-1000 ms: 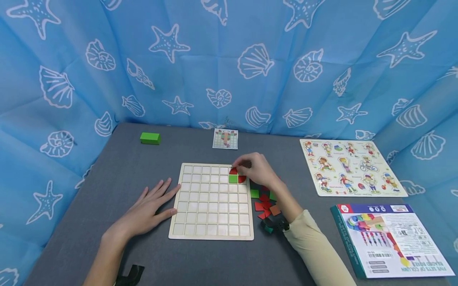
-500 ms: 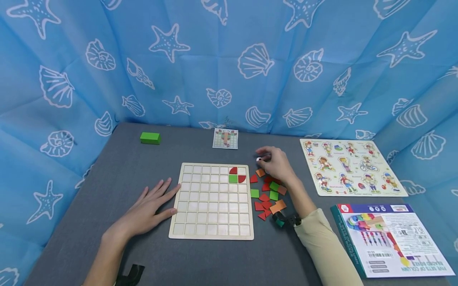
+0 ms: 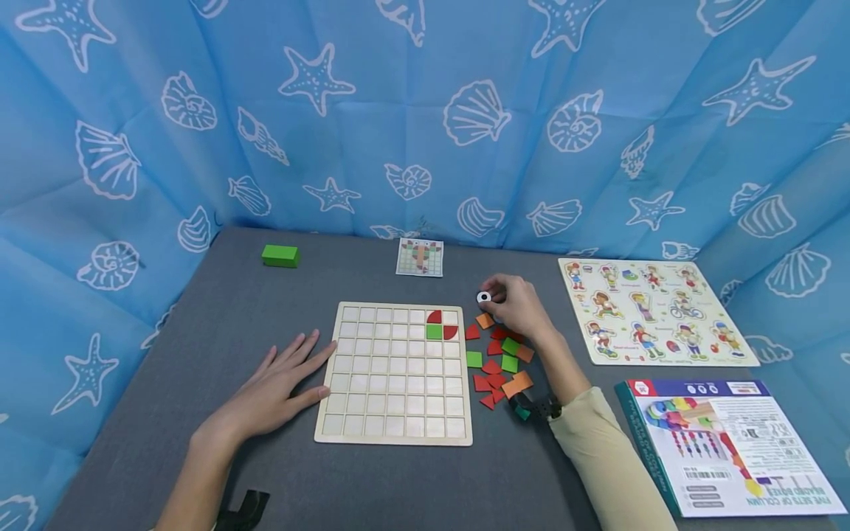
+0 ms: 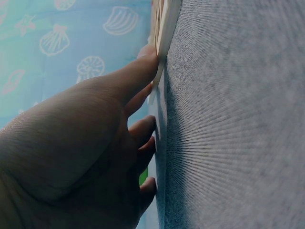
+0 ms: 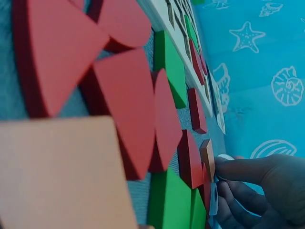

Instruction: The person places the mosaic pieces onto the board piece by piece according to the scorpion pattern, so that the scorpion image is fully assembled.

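Note:
My right hand (image 3: 521, 306) pinches a small white round piece with a black dot (image 3: 484, 296), like an eye, just beyond the loose pieces. Another pale piece with a dark ring (image 5: 214, 198) stands near those fingers in the right wrist view. My left hand (image 3: 285, 380) lies spread on the table, with thumb and index fingertip at the left edge of the pale grid board (image 3: 325, 436). Near the board's top right corner sit a green square (image 3: 434, 332) and two red quarter-circles, one above it (image 3: 434, 317) and one to its right (image 3: 450, 332).
Loose red (image 3: 492, 367), green (image 3: 510, 363) and orange (image 3: 517, 383) pieces lie right of the board. A pattern card (image 3: 420, 258) is behind it, a green block (image 3: 280, 256) back left. At right are a picture puzzle (image 3: 654, 313) and a boxed set (image 3: 727, 450).
My right hand has left the board's top right corner and moved right, beyond the loose pieces. The white round piece now shows in its fingertips. My left hand stays in place.

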A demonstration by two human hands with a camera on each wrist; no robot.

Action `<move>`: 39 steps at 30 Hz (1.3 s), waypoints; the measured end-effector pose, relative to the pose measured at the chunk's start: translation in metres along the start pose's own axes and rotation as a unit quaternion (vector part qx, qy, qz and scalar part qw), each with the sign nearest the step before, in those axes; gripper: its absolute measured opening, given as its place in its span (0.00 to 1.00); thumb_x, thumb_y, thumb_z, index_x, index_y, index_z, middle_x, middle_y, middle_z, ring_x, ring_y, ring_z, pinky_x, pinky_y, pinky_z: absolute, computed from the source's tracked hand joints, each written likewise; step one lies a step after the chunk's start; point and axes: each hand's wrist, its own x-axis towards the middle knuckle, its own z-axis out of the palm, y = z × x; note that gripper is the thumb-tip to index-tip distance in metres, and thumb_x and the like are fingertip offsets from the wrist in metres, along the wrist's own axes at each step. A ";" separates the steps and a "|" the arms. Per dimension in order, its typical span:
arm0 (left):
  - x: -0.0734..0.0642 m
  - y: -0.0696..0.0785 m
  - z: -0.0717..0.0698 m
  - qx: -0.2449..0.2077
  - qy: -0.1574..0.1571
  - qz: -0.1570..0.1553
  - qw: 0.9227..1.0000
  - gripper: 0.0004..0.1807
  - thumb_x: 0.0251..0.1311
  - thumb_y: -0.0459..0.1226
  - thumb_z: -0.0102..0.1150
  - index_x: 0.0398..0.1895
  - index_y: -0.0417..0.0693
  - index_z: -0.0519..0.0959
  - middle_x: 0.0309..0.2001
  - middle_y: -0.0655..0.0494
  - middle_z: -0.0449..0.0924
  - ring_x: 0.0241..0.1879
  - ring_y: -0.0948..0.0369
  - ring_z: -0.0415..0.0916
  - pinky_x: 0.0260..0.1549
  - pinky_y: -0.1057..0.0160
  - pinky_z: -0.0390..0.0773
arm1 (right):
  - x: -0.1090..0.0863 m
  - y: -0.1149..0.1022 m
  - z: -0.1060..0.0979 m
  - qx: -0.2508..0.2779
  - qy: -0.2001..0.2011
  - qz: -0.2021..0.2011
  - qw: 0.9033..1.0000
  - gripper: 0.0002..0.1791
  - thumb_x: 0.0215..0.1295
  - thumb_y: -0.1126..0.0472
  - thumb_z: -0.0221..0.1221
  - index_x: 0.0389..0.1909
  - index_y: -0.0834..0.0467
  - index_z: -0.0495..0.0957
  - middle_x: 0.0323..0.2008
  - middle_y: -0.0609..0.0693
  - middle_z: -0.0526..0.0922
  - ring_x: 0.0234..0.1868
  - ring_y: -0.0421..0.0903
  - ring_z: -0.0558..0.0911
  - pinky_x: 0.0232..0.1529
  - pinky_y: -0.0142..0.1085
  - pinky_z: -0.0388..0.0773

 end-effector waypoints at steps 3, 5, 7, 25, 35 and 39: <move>0.000 -0.002 0.002 -0.003 0.005 0.003 1.000 0.41 0.75 0.55 0.63 0.87 0.63 0.62 0.88 0.39 0.52 0.87 0.32 0.46 0.79 0.19 0.42 | -0.002 -0.004 0.000 0.009 0.003 -0.012 1.000 0.11 0.74 0.67 0.68 0.53 0.65 0.86 0.49 0.64 0.91 0.50 0.59 0.91 0.53 0.54 0.90; 0.000 -0.001 0.002 -0.003 0.005 0.002 1.000 0.41 0.75 0.55 0.63 0.87 0.62 0.62 0.88 0.39 0.52 0.87 0.32 0.46 0.79 0.19 0.42 | -0.004 -0.007 0.000 0.022 0.004 -0.019 1.000 0.10 0.74 0.67 0.67 0.53 0.64 0.86 0.49 0.63 0.91 0.50 0.59 0.91 0.53 0.54 0.90; 0.000 0.000 0.001 0.000 0.000 -0.002 1.000 0.41 0.76 0.55 0.63 0.87 0.63 0.61 0.88 0.40 0.51 0.88 0.33 0.45 0.79 0.19 0.41 | -0.006 -0.011 0.000 0.040 0.001 -0.025 0.999 0.10 0.74 0.67 0.67 0.53 0.64 0.86 0.50 0.63 0.91 0.51 0.59 0.92 0.53 0.52 0.91; 0.000 0.003 -0.002 0.004 -0.007 -0.007 1.000 0.40 0.77 0.56 0.61 0.87 0.62 0.61 0.89 0.41 0.51 0.88 0.34 0.45 0.80 0.20 0.41 | -0.016 -0.047 0.020 0.136 -0.083 -0.056 0.986 0.11 0.70 0.67 0.71 0.50 0.63 0.86 0.45 0.60 0.90 0.45 0.50 0.91 0.48 0.38 0.90; -0.001 0.002 -0.001 0.004 -0.003 -0.004 1.000 0.40 0.77 0.56 0.61 0.87 0.63 0.61 0.89 0.41 0.51 0.88 0.34 0.46 0.80 0.20 0.42 | -0.011 -0.060 0.036 0.118 -0.078 -0.104 0.984 0.10 0.76 0.65 0.66 0.52 0.59 0.90 0.45 0.58 0.93 0.45 0.51 0.93 0.47 0.39 0.89; -0.001 -0.003 0.003 -0.004 0.013 0.010 1.000 0.40 0.75 0.57 0.62 0.87 0.64 0.62 0.88 0.39 0.53 0.87 0.32 0.47 0.78 0.19 0.43 | -0.008 -0.066 0.039 0.121 -0.084 -0.091 0.985 0.10 0.77 0.64 0.64 0.52 0.59 0.91 0.47 0.59 0.93 0.43 0.52 0.94 0.39 0.36 0.87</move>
